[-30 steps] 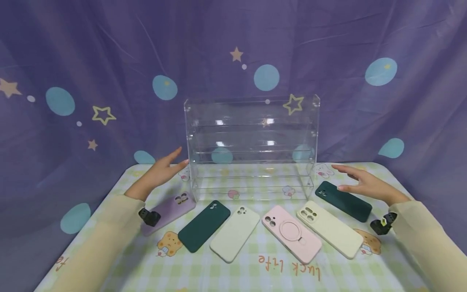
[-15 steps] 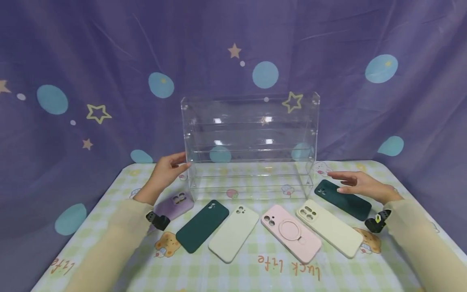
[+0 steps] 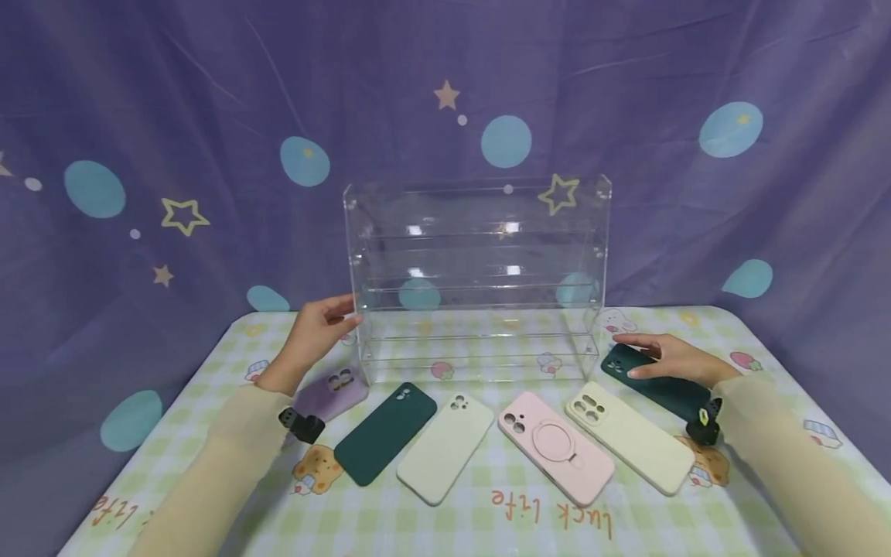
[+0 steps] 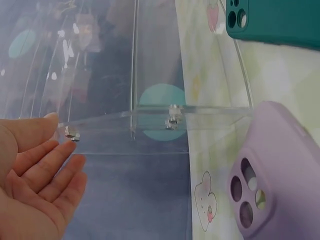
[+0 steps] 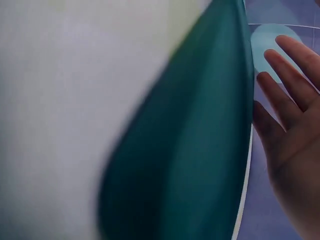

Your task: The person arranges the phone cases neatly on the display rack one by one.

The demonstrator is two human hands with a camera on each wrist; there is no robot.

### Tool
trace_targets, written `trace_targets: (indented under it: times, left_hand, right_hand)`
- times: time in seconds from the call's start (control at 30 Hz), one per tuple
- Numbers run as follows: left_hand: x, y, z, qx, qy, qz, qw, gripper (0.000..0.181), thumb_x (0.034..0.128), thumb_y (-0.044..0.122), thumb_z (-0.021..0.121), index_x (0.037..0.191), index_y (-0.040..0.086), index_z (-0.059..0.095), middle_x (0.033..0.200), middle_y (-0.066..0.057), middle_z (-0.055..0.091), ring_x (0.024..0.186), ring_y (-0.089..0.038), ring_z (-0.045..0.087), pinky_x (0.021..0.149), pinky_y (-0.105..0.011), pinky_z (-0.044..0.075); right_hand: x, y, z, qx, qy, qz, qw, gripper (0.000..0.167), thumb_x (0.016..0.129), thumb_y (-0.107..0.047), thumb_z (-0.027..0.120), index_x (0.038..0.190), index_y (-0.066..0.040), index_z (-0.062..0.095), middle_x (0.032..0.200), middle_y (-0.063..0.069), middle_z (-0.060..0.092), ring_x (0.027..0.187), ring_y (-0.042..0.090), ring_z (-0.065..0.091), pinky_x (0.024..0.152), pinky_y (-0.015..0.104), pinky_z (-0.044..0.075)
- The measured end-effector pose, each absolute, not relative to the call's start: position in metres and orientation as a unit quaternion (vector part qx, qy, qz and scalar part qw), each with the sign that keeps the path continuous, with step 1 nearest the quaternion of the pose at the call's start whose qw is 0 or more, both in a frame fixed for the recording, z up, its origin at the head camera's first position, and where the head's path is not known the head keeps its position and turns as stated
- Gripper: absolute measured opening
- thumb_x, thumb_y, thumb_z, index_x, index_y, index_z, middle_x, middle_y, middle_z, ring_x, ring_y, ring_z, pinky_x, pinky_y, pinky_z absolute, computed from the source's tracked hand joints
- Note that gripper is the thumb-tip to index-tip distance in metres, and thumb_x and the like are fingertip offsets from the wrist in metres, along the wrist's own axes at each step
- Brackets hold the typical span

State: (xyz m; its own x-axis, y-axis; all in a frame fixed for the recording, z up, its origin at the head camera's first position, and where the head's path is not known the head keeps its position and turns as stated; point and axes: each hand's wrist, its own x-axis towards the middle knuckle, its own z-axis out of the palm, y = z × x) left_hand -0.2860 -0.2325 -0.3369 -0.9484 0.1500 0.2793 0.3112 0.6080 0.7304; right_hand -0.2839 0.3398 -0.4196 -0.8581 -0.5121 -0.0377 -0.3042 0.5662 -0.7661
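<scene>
Curtained-off tabletop setting; whether in a home or a studio cannot be told. Purple drapery (image 3: 390,54) printed with stars (image 3: 446,96) and blue ovals (image 3: 506,141) hangs behind and beside the bench (image 3: 390,534), whose green-checked cover (image 3: 219,398) bears cartoon figures (image 3: 318,469) and lettering (image 3: 512,507).

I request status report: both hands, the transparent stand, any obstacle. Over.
Left hand at left side of transparent stand, contact unclear. Right hand over rightmost green case, not gripping. Stand upright. Purple case near stand's left front corner, perhaps in the way.

Right hand (image 5: 296,131) beside green phone case (image 5: 200,130)
</scene>
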Motion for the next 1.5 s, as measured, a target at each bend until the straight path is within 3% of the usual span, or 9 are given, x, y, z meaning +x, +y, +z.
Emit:
trace_targets:
  times: [0.07,0.27,0.5,0.6,0.8,0.97,1.1,1.3,1.5]
  left_hand:
    - [-0.287,-0.233,-0.338,-0.136,-0.892,-0.42,0.1,0.043,0.0913,0.011,0.063,0.129,-0.006,0.053,0.12,-0.024,0.06,0.107,-0.037,0.059,0.084,-0.043,0.052]
    - [-0.289,-0.234,-0.339,-0.145,-0.889,-0.422,0.102,0.044,0.0909,0.011,0.063,0.13,-0.006,0.052,0.12,-0.025,0.06,0.109,-0.037,0.059,0.09,-0.045,0.048]
    - [-0.287,-0.237,-0.336,-0.143,-0.881,-0.441,0.091,0.046,0.091,0.014,0.064,0.132,-0.003,0.051,0.12,-0.024,0.061,0.102,-0.035,0.062,0.066,-0.019,0.053]
    - [-0.286,-0.238,-0.337,-0.139,-0.875,-0.456,0.085,0.047,0.0908,0.014,0.064,0.132,-0.003,0.051,0.121,-0.025,0.06,0.1,-0.036,0.063,0.064,-0.018,0.052]
    - [-0.285,-0.238,-0.342,-0.124,-0.876,-0.461,0.074,0.046,0.0909,0.016,0.064,0.133,0.0,0.052,0.121,-0.022,0.06,0.089,-0.021,0.066,0.064,-0.024,0.054]
    - [-0.286,-0.238,-0.346,-0.118,-0.873,-0.467,0.073,0.047,0.0911,0.017,0.064,0.133,0.001,0.052,0.122,-0.022,0.06,0.098,-0.028,0.065,0.065,-0.022,0.054]
    - [-0.287,-0.236,-0.348,-0.121,-0.87,-0.473,0.074,0.047,0.0914,0.016,0.063,0.134,0.0,0.051,0.121,-0.022,0.06,0.104,-0.033,0.062,0.066,-0.021,0.054]
    - [-0.288,-0.235,-0.348,-0.125,-0.867,-0.475,0.085,0.045,0.0915,0.015,0.063,0.132,0.0,0.053,0.12,-0.022,0.062,0.105,-0.033,0.062,0.065,-0.02,0.053]
    - [-0.287,-0.236,-0.347,-0.12,-0.867,-0.476,0.091,0.045,0.0914,0.018,0.064,0.132,0.001,0.054,0.119,-0.022,0.062,0.107,-0.033,0.061,0.069,-0.024,0.054]
  right_hand:
    - [-0.285,0.34,-0.421,-0.232,0.878,-0.398,0.128,0.069,0.086,-0.017,0.069,0.143,0.001,0.036,0.146,0.024,0.035,0.13,0.048,0.031,0.099,0.061,0.032]
    - [-0.287,0.345,-0.425,-0.221,0.895,-0.37,0.118,0.075,0.082,-0.022,0.074,0.143,0.001,0.037,0.143,0.026,0.038,0.126,0.045,0.039,0.09,0.026,0.043]
    - [-0.287,0.344,-0.425,-0.227,0.904,-0.345,0.113,0.084,0.078,-0.026,0.077,0.145,0.001,0.033,0.145,0.031,0.032,0.13,0.049,0.031,0.097,0.058,0.034]
    - [-0.286,0.343,-0.425,-0.23,0.908,-0.336,0.104,0.085,0.077,-0.027,0.079,0.144,0.001,0.034,0.144,0.032,0.032,0.13,0.051,0.029,0.097,0.064,0.03]
    - [-0.284,0.344,-0.425,-0.247,0.905,-0.337,0.081,0.078,0.078,-0.026,0.078,0.141,0.002,0.039,0.14,0.027,0.041,0.124,0.045,0.042,0.095,0.043,0.042]
    - [-0.285,0.348,-0.429,-0.254,0.882,-0.389,0.076,0.063,0.081,-0.018,0.075,0.133,0.006,0.048,0.125,0.025,0.056,0.107,0.019,0.059,0.084,0.022,0.049]
    - [-0.285,0.352,-0.432,-0.248,0.879,-0.395,0.095,0.059,0.083,-0.018,0.073,0.131,0.005,0.05,0.121,0.024,0.059,0.099,0.004,0.058,0.08,0.021,0.05]
    - [-0.282,0.354,-0.432,-0.246,0.881,-0.375,0.149,0.066,0.084,-0.022,0.072,0.141,-0.006,0.043,0.14,0.02,0.046,0.12,0.006,0.047,0.089,0.016,0.041]
    - [-0.278,0.35,-0.43,-0.285,0.874,-0.36,0.158,0.072,0.082,-0.02,0.074,0.143,-0.005,0.04,0.142,0.021,0.041,0.115,0.004,0.047,0.088,0.021,0.04]
